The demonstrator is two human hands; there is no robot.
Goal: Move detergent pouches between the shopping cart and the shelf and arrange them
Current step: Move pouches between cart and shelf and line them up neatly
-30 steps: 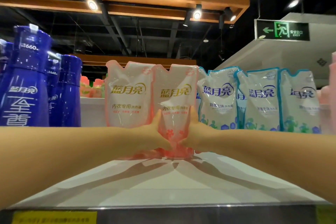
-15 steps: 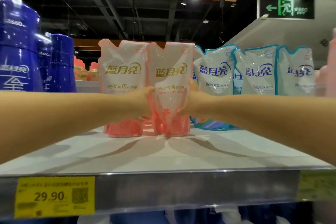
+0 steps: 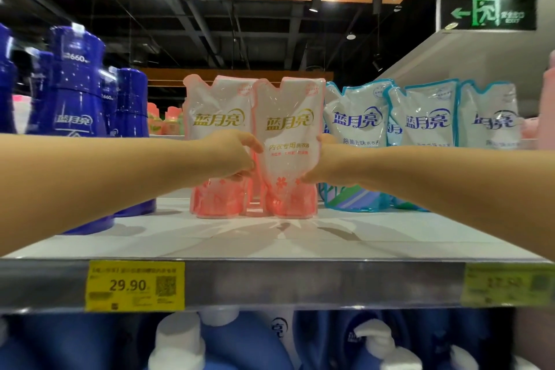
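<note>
Where the lower tier shows at the bottom of the frame, blue bottles with white caps (image 3: 180, 342) stand packed together. Above them, the shelf (image 3: 270, 246) has a metal lip carrying a yellow price tag (image 3: 134, 285) at lower left, marked 29.90, and a blurred second tag (image 3: 507, 285) at lower right.

Both bare forearms reach in level over the white board from either side of the frame and meet at its centre. There the front pink pouch (image 3: 288, 129) stands upright with its base on the shelf. Its long axis is vertical, its notched top points up and its printed face is turned this way.

The left hand (image 3: 237, 156) grips the pouch's left edge, with its thumb on the front and its fingers (image 3: 237, 178) curled below. The right hand (image 3: 324, 162) grips the right edge in the same way, squeezing the pouch's waist.

A second pink pouch (image 3: 216, 117) stands upright, touching the first on its left and slightly behind it. A row of blue-trimmed pouches (image 3: 354, 117) stands upright to the right. Tall dark blue bottles (image 3: 75, 99) fill the left of the frame. Far off at upper right hangs a green exit sign (image 3: 486, 12).
</note>
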